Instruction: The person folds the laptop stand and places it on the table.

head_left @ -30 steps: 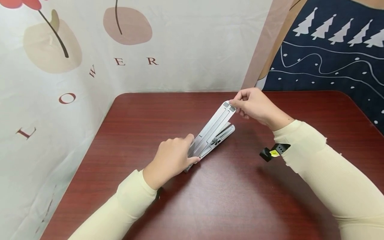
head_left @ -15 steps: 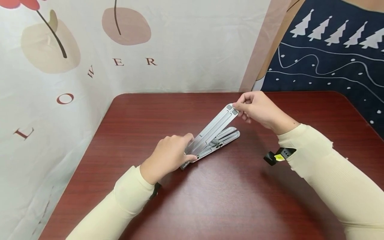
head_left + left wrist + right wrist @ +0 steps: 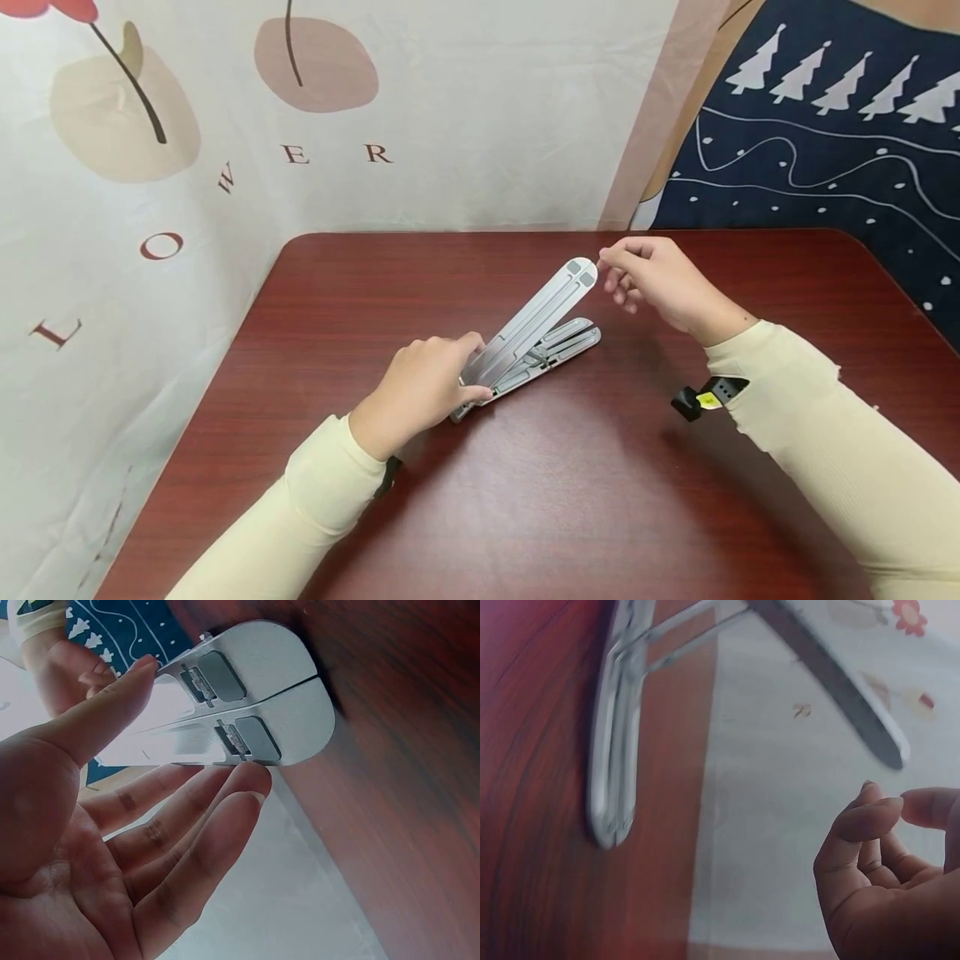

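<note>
A silver folding laptop stand [image 3: 534, 323] rests on the table, its upper arm raised at a slant above the lower part. Grey pads mark the raised tip. At the hinge end, my left hand [image 3: 420, 390] grips the stand, thumb on one side and fingers on the other. The left wrist view shows the rounded hinge end [image 3: 292, 667] beyond the fingertips. Just off the raised tip, my right hand [image 3: 663, 285] hovers with loosely curled fingers and holds nothing. In the right wrist view a gap separates it from the upper arm [image 3: 847, 690]; thin struts link both parts.
The reddish-brown wooden table [image 3: 585, 517] ends at a white printed curtain [image 3: 480, 150] behind and to the left. A dark blue cloth with white trees [image 3: 810, 158] hangs at the back right. A black wrist camera [image 3: 686, 403] hangs under the right sleeve.
The stand's upper arm has tilted away from my left hand's end slightly and the lower part has shifted. My right hand has let go of the raised tip and moved right. My left hand keeps its grip.
</note>
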Demonstrator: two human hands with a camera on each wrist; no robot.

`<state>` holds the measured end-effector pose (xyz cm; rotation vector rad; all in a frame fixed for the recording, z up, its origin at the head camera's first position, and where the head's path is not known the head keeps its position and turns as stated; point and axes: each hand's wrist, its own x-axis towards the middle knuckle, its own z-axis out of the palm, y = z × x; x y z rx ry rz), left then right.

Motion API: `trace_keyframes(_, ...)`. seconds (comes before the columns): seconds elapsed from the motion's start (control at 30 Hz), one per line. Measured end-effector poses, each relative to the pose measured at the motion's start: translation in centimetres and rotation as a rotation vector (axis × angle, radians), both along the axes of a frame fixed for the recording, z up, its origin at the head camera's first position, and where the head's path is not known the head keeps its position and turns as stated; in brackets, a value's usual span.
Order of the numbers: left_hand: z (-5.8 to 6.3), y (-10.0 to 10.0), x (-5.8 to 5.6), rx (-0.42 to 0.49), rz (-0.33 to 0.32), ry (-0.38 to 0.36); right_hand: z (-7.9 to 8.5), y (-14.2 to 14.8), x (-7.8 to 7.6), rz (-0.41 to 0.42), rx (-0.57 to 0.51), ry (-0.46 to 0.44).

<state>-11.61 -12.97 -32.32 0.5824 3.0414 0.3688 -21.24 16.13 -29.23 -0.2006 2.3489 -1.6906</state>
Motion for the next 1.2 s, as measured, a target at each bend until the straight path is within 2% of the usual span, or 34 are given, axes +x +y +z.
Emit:
trace_keyframes(0.3, 0.0, 0.0, -0.1, 0.002, -0.002, -0.010, -2.8, 1.8, -1.7, 0.083, 0.173, 0.032)
trace_keyframes(0.6, -0.1, 0.0, -0.1, -0.007, 0.009, -0.014, -5.6, 1.5, -2.4, 0.178, 0.257, -0.034)
trace_keyframes(0.97, -0.2, -0.1, 0.0, -0.010, 0.008, 0.033, -6.7, 0.8, -2.3, 0.329, 0.311, -0.059)
trace_keyframes(1.2, -0.2, -0.1, 0.0, -0.004, 0.009, 0.029, -6.9, 0.8, -2.3, 0.372, 0.344, -0.060)
